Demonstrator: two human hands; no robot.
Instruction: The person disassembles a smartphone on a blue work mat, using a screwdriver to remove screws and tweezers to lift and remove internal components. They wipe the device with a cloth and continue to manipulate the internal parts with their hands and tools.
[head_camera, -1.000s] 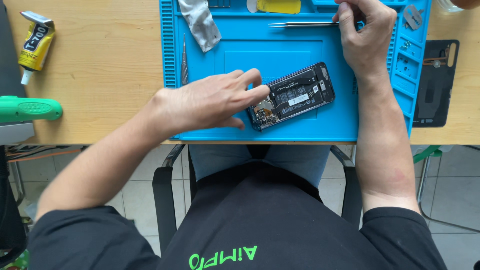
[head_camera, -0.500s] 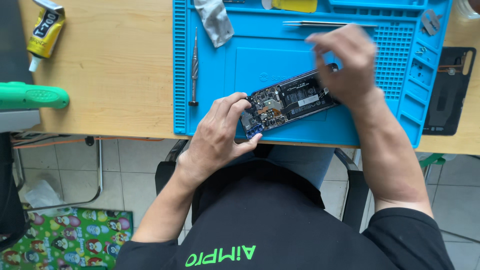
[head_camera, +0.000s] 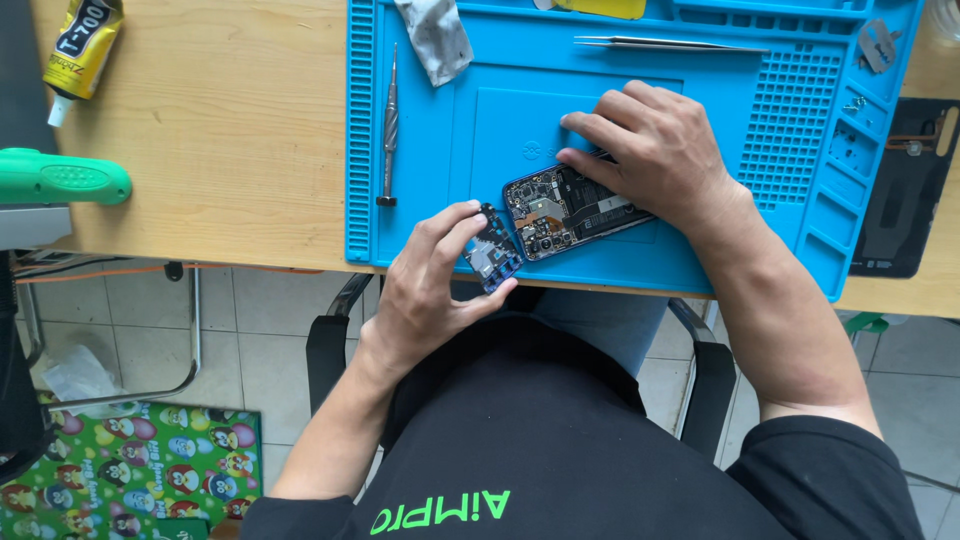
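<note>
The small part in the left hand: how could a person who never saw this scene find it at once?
Start at the blue work mat on the wooden table. Near its front edge lies an opened phone under the right hand. Just left of it, the left hand pinches a small dark cover piece, lifted and separate from the phone.

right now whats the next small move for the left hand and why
Probably set the small dark cover piece down on the blue mat. The left hand pinches it clear of the opened phone, which the right hand pins flat, and bare mat lies just left of the phone.
</note>
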